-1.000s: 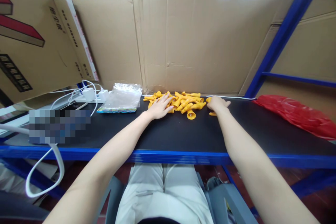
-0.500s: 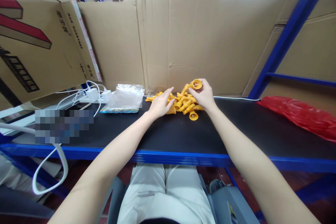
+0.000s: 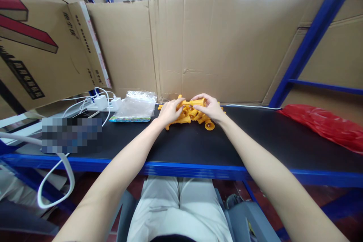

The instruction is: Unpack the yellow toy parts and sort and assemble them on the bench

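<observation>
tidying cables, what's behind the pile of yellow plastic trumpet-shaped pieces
A tall brown cardboard panel rises behind the pile; a thin white cable shows to its right. The pile, left hand and right hand cover what lies low behind them.

Cardboard (image 3: 227,45) stands behind the black tabletop (image 3: 181,147) — white chargers (image 3: 101,102) and cables (image 3: 72,181) left, crumpled red plastic (image 3: 323,124) right.

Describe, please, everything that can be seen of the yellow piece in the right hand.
The yellow piece looks like plastic, a narrow body widening into a flared end. It is held roughly level over a pile of similar pieces, flared end to the right. The right hand grips that end; the left hand is at the narrow end, but its contact is unclear.
</observation>
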Demonstrator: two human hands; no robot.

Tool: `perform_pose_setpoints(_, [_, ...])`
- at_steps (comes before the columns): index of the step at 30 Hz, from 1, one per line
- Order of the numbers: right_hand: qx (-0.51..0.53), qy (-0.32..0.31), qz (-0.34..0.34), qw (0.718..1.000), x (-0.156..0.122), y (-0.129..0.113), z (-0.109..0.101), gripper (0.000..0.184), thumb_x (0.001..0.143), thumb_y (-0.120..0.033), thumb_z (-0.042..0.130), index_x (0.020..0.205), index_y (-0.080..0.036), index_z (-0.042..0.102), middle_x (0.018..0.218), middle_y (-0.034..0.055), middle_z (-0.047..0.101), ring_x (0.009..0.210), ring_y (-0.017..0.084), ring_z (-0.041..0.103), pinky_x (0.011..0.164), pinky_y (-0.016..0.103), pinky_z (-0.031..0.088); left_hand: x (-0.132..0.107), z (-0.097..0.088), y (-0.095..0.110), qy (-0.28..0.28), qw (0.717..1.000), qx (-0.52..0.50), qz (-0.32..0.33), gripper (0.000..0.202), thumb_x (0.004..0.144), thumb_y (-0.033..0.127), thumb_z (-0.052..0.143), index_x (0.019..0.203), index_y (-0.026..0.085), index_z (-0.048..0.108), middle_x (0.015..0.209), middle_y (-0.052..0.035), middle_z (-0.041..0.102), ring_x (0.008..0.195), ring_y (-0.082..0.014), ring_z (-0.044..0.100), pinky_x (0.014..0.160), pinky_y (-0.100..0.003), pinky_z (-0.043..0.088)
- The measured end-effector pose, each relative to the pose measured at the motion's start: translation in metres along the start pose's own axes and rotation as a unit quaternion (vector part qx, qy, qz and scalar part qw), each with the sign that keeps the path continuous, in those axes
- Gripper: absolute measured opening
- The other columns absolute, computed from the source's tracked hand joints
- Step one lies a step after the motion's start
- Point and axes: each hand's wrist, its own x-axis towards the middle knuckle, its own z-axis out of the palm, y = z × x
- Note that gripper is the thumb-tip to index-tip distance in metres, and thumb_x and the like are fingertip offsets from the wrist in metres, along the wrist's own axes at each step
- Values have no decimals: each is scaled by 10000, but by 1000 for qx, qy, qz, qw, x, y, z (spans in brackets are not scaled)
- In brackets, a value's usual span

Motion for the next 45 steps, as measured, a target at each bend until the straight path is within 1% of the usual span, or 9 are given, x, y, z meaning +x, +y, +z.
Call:
perform_pose_setpoints(3, [-77, -34, -1, 996, -2, 5, -1, 251, 745, -351, 645, 940, -194, 623, 981, 59, 664, 881, 202, 624, 813, 380, 491, 0, -1, 0, 0, 1000, 26, -17, 361, 840, 253, 493, 1191, 242, 578, 1091, -44, 676, 968, -199, 632, 846, -297, 459])
perform_pose_setpoints(5, [-155, -53, -11, 986, -3, 9, -1, 229, 766, -341, 620, 938, -193, 638, 981, 65, 673, 896, 211, 627, 824, 380, 481, -1, -2, 1, 3, 998, 50, -33, 365, 813, 250, 512, 1170, 254, 588, 1047, -39, 688, 930, -210, 641, 805, -298, 466])
perform_pose_setpoints(10, [-325, -84, -64, 940, -4, 13, -2, 300, 865, -376, 509, 1071, -194, 628, 1079, 88, 667, 994, 240, 605, 897, 416, 416, -2, -4, 4, -13, 993, 93, -74, 362, 805, 314, 522, 1155, 262, 593, 925, -43, 703, 863, -218, 652, 756, -296, 464])
perform_pose_setpoints(15, [-414, -120, -87, 898, -4, 6, -4, 318, 914, -323, 437, 1168, -191, 576, 1138, 99, 642, 1052, 250, 561, 934, 441, 331, -3, -4, 8, -4, 991, 106, -86, 371, 802, 324, 509, 1157, 249, 587, 944, -52, 701, 869, -220, 654, 760, -298, 464])
perform_pose_setpoints(21, [-445, -121, -96, 882, -4, 6, -4, 290, 912, -289, 431, 1136, -179, 579, 1050, 104, 656, 978, 244, 558, 903, 423, 315, -3, -4, 10, -12, 990, 117, -77, 379, 802, 323, 497, 1161, 243, 591, 937, -59, 705, 883, -231, 654, 768, -309, 470])
perform_pose_setpoints(31, [-471, -84, -135, 868, -4, 2, -3, 239, 891, -225, 440, 1081, -195, 581, 1023, 87, 661, 993, 250, 545, 997, 480, 230, -3, -5, 10, -16, 989, 120, -79, 405, 811, 321, 497, 1196, 232, 584, 959, -70, 704, 891, -233, 653, 782, -317, 471])
perform_pose_setpoints(39, [-508, -92, -145, 844, -5, 0, -2, 203, 887, -187, 412, 1028, -187, 558, 986, 84, 636, 937, 233, 535, 985, 466, 236, -3, -6, 13, -28, 990, 121, -61, 368, 813, 321, 482, 1143, 223, 615, 914, -75, 708, 861, -239, 656, 740, -318, 476])
perform_pose_setpoints(42, [-520, -89, -148, 837, -5, -1, -1, 209, 885, -164, 393, 1018, -190, 552, 992, 82, 629, 929, 227, 530, 986, 465, 235, -3, -5, 12, -26, 991, 109, -68, 370, 807, 332, 488, 1125, 214, 635, 924, -82, 712, 869, -245, 657, 744, -324, 483])
perform_pose_setpoints(45, [-522, -90, -151, 835, -5, -2, -1, 236, 880, -134, 371, 1015, -202, 553, 997, 78, 631, 936, 224, 530, 994, 472, 227, -2, -5, 12, -46, 990, 104, -78, 372, 799, 356, 499, 1098, 203, 661, 905, -91, 714, 859, -252, 659, 745, -330, 489])
